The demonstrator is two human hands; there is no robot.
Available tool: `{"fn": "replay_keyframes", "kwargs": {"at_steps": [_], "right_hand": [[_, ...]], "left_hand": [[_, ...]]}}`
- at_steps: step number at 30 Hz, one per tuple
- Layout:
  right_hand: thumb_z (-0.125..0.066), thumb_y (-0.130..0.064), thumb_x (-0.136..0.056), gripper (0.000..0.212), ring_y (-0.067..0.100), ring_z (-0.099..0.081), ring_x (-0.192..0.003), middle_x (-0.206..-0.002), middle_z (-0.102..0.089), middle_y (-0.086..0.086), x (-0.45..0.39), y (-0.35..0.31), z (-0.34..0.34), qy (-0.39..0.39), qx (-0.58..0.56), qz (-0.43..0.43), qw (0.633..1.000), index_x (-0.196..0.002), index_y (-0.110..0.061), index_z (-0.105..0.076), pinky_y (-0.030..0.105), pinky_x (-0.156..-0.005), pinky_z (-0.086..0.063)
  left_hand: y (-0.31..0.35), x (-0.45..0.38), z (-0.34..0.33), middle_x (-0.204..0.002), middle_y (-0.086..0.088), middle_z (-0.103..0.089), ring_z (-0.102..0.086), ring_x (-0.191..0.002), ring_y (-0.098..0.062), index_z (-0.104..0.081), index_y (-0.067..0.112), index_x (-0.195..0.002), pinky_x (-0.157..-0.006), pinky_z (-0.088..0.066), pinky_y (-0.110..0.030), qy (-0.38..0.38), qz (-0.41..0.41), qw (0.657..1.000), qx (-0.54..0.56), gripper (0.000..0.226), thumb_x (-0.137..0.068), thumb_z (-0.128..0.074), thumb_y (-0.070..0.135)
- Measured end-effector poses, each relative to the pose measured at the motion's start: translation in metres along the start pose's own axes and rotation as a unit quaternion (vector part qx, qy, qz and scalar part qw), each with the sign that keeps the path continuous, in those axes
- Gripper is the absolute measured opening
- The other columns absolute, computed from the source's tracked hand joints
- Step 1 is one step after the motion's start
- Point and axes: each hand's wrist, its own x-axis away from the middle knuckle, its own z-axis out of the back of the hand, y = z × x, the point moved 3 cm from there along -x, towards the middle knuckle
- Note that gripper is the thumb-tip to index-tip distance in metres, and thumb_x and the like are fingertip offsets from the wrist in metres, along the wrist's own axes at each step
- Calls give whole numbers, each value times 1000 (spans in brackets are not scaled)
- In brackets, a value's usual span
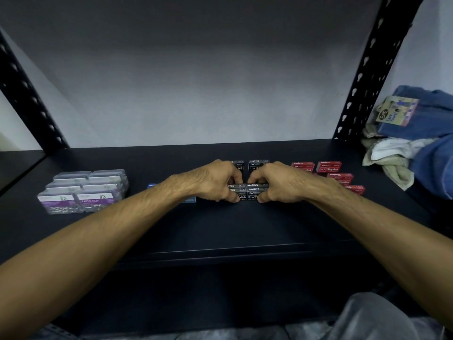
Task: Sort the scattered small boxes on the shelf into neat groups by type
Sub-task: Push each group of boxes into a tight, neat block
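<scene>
I find the sorting well advanced on the shelf (220, 229). Toward its left end the paper clip boxes (84, 191) stand in one tight block, which I judge finished. Toward the right end the red staple boxes (329, 166) are gathered in one area but loosely, with gaps and uneven lines; some are hidden behind the forearm, so I cannot count them.

At the middle of the shelf both hands work on the black staple boxes (248, 192). The left hand (215, 180) has its fingers and thumb curled round the left end of this small stack, and the right hand (279, 182) does the same at the right end, pressing the boxes together. Two more black boxes (257, 164) sit just behind, nearer the back edge, not yet joined to the held stack.

The blue boxes (188, 199) show only in part beneath the left forearm, so I cannot tell their order.

In my judgement, what is left is uniting the black group, straightening the red, and checking the blue.
</scene>
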Motion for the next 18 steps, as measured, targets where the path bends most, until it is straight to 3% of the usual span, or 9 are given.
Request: {"fn": "replay_keyframes", "kwargs": {"at_steps": [9, 13, 16, 18], "right_hand": [[-76, -27, -82, 33, 7, -62, -76, -89, -65, -9, 2, -1, 1, 15, 9, -5, 1000, -114, -27, -66, 30, -70, -54], [-76, -41, -79, 53, 11, -63, -87, -102, -66, -7, 4, -2, 6, 13, -2, -18, 1000, -128, -30, -59, 31, -75, -54], [-70, -53, -79, 61, 12, -59, -99, -118, -62, -7, 6, 5, 20, 40, -22, -41, 998, -134, -32, -54, 24, -73, -48], [-67, -54, -82, 56, 13, -59, -102, -119, -62, -6, 3, 10, 30, 65, -41, -49, 996, -132, -31, -56, 28, -84, -49]], "left_hand": [[-4, -2, -3, -72, 2, -71, -62, -50, -5, -70, 25, -103, -57, -50, -22, 2, -4, 1000, 12, 26, -80, -79, 33], [-5, 2, 7, -91, 8, -69, -64, -75, -4, -70, 27, -109, -66, -47, -20, 1, -7, 1000, 4, 38, -79, -76, 50], [-8, 3, 28, -91, 10, -69, -61, -60, 6, -71, 27, -105, -61, -46, -17, 44, 4, 998, 35, 38, -81, -70, 56], [-13, -2, 40, -87, 5, -71, -59, -48, 1, -72, 22, -99, -54, -50, -21, 73, 10, 995, 71, 30, -86, -69, 49]]}}
